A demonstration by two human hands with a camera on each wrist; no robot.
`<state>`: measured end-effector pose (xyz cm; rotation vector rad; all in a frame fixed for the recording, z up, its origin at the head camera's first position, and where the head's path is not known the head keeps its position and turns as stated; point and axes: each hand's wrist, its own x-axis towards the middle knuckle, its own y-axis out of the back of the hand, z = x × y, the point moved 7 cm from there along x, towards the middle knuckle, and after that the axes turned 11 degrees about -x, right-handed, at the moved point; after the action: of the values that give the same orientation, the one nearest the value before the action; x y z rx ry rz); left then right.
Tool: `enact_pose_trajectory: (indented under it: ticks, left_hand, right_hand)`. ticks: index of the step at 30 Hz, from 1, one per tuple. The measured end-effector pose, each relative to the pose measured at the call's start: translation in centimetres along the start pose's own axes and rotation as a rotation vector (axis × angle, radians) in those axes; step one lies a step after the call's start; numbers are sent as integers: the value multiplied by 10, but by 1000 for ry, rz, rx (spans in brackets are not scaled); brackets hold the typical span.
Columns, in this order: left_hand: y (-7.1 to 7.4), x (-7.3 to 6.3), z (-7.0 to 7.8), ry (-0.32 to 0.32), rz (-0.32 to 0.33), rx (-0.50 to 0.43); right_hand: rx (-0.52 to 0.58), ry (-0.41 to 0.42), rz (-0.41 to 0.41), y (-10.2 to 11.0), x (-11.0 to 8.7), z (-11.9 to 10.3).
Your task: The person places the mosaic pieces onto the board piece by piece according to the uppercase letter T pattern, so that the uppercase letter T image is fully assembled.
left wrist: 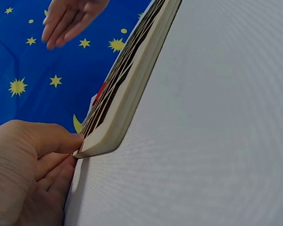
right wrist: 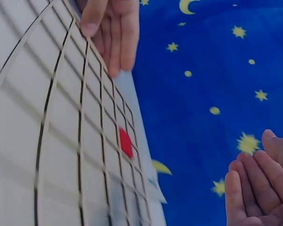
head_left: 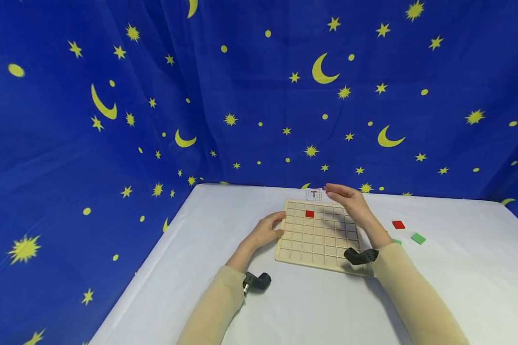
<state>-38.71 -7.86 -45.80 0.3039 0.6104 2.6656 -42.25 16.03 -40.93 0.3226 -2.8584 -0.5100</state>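
Observation:
A pale wooden grid board (head_left: 315,241) lies on the white table, with one red square tile (head_left: 310,214) in a cell near its far edge. My left hand (head_left: 265,231) holds the board's left edge; in the left wrist view its thumb (left wrist: 66,140) lies on the rim, with the other fingers lower at the side. Above the board's far right part hovers my right hand (head_left: 349,203), fingers extended and together. Nothing is held in its palm (right wrist: 264,193), as the right wrist view shows. Just beyond the board lies a small printed grid card (head_left: 314,194) with a T-like mark.
Right of the board lie a loose red tile (head_left: 398,224) and a green tile (head_left: 418,238). Another green tile (head_left: 397,242) is partly hidden by the right forearm. A blue curtain (head_left: 259,96) with yellow stars and moons hangs behind and left of the table (head_left: 177,287).

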Motion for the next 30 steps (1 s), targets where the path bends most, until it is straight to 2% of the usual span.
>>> enact_pose_trajectory:
  ticks: [4,9,12,16,20,24,30]
  left_hand:
    - [0,-1,1,0,-4,-22]
    - [3,-1,0,4,14,-21]
    - [2,0,-2,9,10,-22]
    - [0,0,-2,6,0,-21]
    - [0,-1,-1,-11,6,-17]
    - [0,-1,0,-8,5,-29]
    - [-1,-2,-1,-9,1,-53]
  right_hand:
    - [-73,-6,27,31,-17,-2]
    - [-190,-36,108,74,-39,3]
    - [-242,-77,158,98,-53,16]
    - [-307,-201,243,125,-72,43]
    - [-312,-236,315,140,-86,53]
    - [-347,-258,350,145,-96,59]
    - [-515,-295,414,146,-109,76]
